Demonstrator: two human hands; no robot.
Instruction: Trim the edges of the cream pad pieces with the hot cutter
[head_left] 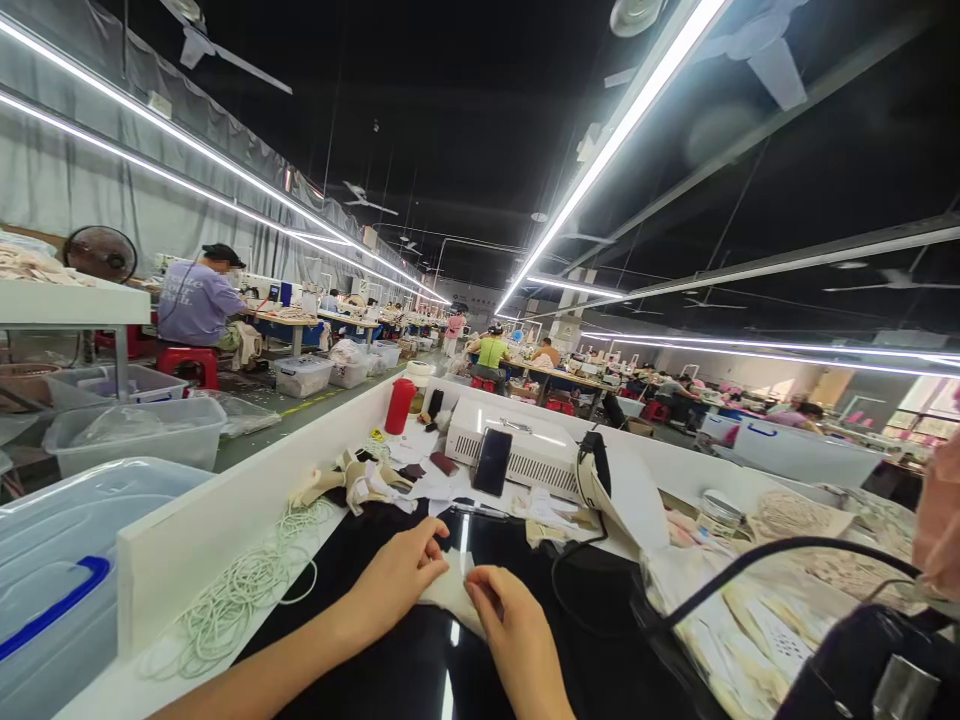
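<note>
A small cream fabric piece (448,592) lies on the glossy black work surface (397,655), between my two hands. My left hand (401,572) comes in from the lower left; its bent fingers and thumb are closed at the fabric's upper left edge. At the right edge, my right hand (514,625) pinches the fabric between thumb and forefinger. A thin pale strip or flap stands up near the right fingertips; whether it is a separate piece I cannot tell. Just beyond the hands lies a pen (480,510).
Pale green cord (240,590) lies tangled at left. Behind stand a phone (493,462), a white vented box (517,440) and a red bottle (400,405). Bagged fabric pieces (757,610), a black cable (750,555) and a dark machine part (862,660) occupy the right. Co-workers sit farther off.
</note>
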